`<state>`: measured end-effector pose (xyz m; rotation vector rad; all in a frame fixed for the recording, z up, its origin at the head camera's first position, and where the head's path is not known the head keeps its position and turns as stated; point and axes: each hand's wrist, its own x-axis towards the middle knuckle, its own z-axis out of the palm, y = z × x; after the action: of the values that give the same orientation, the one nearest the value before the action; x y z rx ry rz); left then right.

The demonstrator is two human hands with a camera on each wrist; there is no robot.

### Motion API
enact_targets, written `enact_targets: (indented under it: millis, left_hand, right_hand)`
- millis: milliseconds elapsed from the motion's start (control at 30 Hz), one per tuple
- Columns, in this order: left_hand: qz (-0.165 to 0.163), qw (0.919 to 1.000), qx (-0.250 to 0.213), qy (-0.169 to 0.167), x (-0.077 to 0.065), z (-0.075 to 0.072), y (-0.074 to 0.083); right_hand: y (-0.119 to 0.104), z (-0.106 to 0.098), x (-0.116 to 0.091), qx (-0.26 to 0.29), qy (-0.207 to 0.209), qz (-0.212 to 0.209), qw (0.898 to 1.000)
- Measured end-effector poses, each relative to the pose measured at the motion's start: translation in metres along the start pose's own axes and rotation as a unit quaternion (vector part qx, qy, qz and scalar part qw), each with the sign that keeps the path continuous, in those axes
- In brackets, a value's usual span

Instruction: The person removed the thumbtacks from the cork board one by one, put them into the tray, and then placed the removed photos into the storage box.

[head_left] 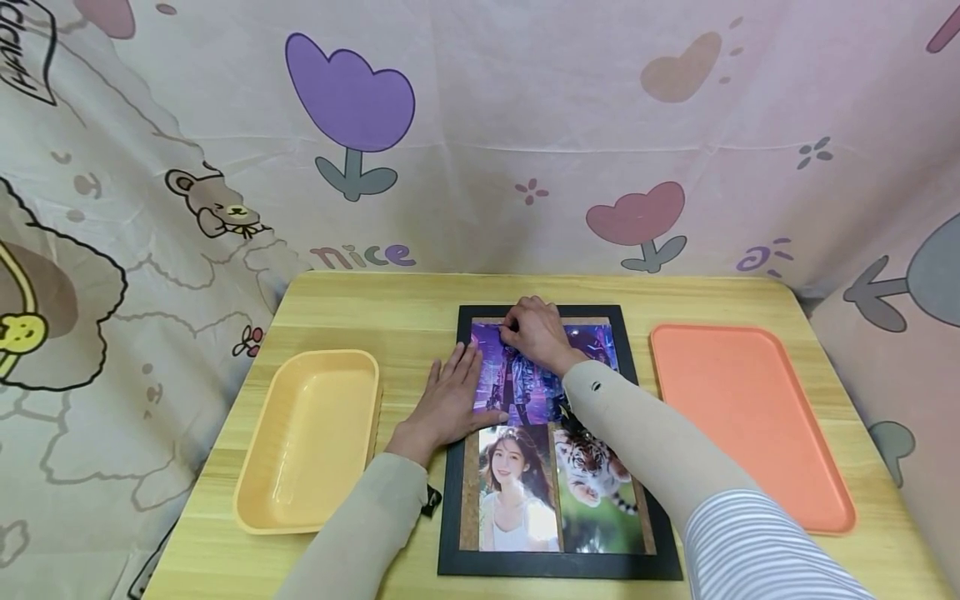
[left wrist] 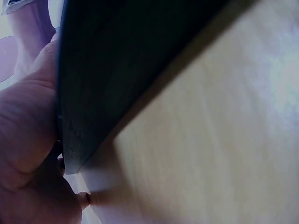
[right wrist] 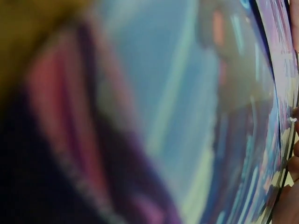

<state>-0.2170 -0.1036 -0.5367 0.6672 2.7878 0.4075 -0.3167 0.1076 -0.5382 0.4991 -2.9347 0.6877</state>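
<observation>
A black-framed cork board [head_left: 561, 565] lies on the table. A glossy purple city picture [head_left: 491, 383] covers its upper part; the right forearm hides whether it is one print or two. My left hand [head_left: 442, 404] lies flat across the board's left edge, fingers spread, thumb on the picture's lower part. At the picture's top, my right hand [head_left: 536, 333] has its fingers curled, pinching a small pale thing [right wrist: 293, 120], mostly hidden. Below are a portrait photo of a person [head_left: 517, 508] and a tiger photo [head_left: 600, 508], partly under the right sleeve.
A yellow deep tray [head_left: 307, 442] stands left of the board. An orange shallow tray [head_left: 742, 417] lies to the right. The wooden table [head_left: 405, 317] ends at a printed cloth [head_left: 480, 167] behind and at both sides.
</observation>
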Motion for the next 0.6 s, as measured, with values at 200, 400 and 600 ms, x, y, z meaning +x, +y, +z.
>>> enact_targets:
  millis: [200,400,600]
  left_hand:
    - [0.001,1.0,0.0,0.002,0.0001,-0.0003,0.0002]
    - [0.003,1.0,-0.004,0.003,-0.0009,-0.001,0.0006]
    - [0.003,1.0,-0.007,0.002,-0.0015,-0.0005,0.0001]
  right_hand:
    - [0.0001,0.0001,-0.0002,0.002,0.005,-0.001,1.0]
    - [0.0006,0.0011,-0.0011,0.001,0.007,0.0,1.0]
    - [0.0009,0.0017,-0.0016,0.003,0.005,0.001,1.0]
